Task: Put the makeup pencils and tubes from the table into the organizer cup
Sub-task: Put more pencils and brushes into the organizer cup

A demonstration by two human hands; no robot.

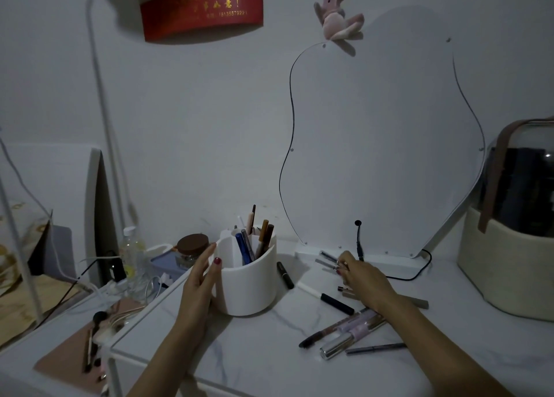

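Observation:
The white organizer cup [250, 288] stands mid-table with several pencils [263, 239] upright inside. My left hand [199, 279] rests flat against its left side, thumb on the rim. My right hand [364, 276] reaches back right, fingertips on two grey pencils [326, 260] lying by the mirror base; whether they are gripped is unclear. On the table lie a black tube [284, 275], a white-and-black pencil [326, 297], a beige pencil [419, 303], a brown pencil [317, 335], lilac and silver tubes [350, 333] and a dark pencil [374, 348].
A wavy mirror [383, 144] with a black cable [359, 240] stands at the back. A woven basket with a clear dome [509, 270] sits far right. A brown-lidded jar [192, 248], bottle [132, 252] and cords crowd the left. A pink mat with brushes [87, 345] lies lower left.

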